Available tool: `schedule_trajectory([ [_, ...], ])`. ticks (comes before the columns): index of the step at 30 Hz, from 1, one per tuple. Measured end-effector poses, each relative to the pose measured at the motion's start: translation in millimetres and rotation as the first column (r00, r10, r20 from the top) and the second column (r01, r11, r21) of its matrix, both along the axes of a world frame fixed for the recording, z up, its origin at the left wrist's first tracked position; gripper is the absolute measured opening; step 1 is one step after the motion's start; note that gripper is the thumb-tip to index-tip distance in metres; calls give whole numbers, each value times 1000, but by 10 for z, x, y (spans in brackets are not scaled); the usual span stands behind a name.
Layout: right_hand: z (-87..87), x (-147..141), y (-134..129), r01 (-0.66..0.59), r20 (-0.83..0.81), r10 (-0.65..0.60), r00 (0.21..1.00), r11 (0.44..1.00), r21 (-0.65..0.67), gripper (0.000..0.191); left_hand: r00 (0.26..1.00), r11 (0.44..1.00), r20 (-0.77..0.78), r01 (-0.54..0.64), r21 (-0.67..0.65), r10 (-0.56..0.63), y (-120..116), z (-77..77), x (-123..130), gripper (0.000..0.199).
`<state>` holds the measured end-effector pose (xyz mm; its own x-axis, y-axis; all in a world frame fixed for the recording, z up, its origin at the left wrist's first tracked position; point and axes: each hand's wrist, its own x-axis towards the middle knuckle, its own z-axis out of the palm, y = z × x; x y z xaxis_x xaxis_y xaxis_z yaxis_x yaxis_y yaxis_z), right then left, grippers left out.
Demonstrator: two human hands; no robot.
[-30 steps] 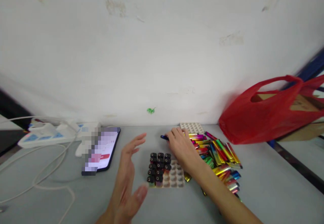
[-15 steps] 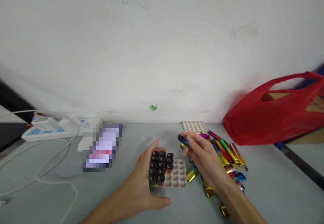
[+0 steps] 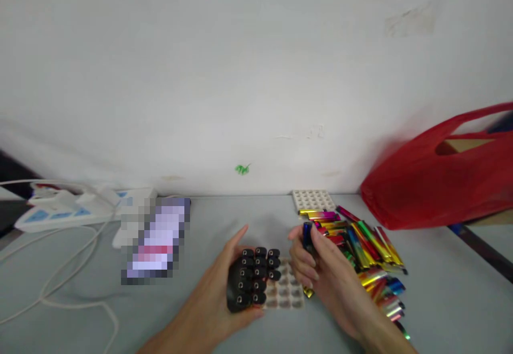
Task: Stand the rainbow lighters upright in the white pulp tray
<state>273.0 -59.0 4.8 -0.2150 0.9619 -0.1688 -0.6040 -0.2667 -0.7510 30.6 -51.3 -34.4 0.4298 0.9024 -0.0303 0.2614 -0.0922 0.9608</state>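
The dark blue piece [image 3: 307, 234], slender and glossy, is located beyond the far right corner area of the tray [image 3: 284, 293], roughly upright in the right hand [image 3: 325, 271]. The right hand is closed on this piece: thumb on the near side, index finger opposite, remaining fingers curled inward below. The right forearm enters from the lower right, angled forward and to the left.

The tray carries black-topped pieces [image 3: 256, 274] in three columns: five in the left column, five in the next, three at the far end of the third. The sockets to the right show as bare recesses.

The left hand [image 3: 216, 295] is widely opened in a C shape around the tray's left side, fingers directed forward, thumb laid across the near side. It grips no separate piece; contact with the black-topped pieces cannot be confirmed. The left forearm enters from the bottom edge, inclined to the right.

Right of the tray lies a loose pile of metallic coloured pieces [image 3: 363, 244]. A second tray [image 3: 313, 200] sits behind the pile, near the wall [image 3: 256, 87]. The red bag [image 3: 433, 188] stands at far right. At left are the phone [image 3: 158, 236], the power strip [image 3: 90, 209] and a white cable [image 3: 80, 306], looped on the table [image 3: 168, 306]
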Motion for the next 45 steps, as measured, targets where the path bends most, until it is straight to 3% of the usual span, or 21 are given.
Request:
schedule_trajectory([
  [5, -42, 12, -9, -91, -44, 87, 995, 991, -100, 58, 998, 999, -39, -43, 33, 45, -11, -71, -32, 124],
  [17, -53, -34, -51, -83, -79, 83, 993, 997, 6, 65, 998, 998, -16, -54, 8, 55, -19, -32, -7, 121],
  [26, -37, -40, -55, -34, -124, 32, 992, 999, -13, 63, 996, 998, -63, -56, -6, 55, -13, -7, -9, 121],
  [31, 11, -48, -73, -3, -71, -1, 997, 999, -54, 52, 996, 998, -65, -55, 3, 55, -32, -31, -23, 122],
  [34, 18, -60, -102, -30, -46, 29, 999, 999, -26, 50, 992, 997, -103, -70, 11, 71, -44, -61, -43, 123],
  [40, -27, -60, -111, -116, -92, 110, 990, 991, -68, 68, 991, 995, -95, -85, 48, 89, -43, -115, -51, 125],
  [45, -39, -75, -104, -133, -121, 126, 985, 990, -49, 66, 989, 994, -106, -93, 64, 99, -55, -125, -57, 122],
])
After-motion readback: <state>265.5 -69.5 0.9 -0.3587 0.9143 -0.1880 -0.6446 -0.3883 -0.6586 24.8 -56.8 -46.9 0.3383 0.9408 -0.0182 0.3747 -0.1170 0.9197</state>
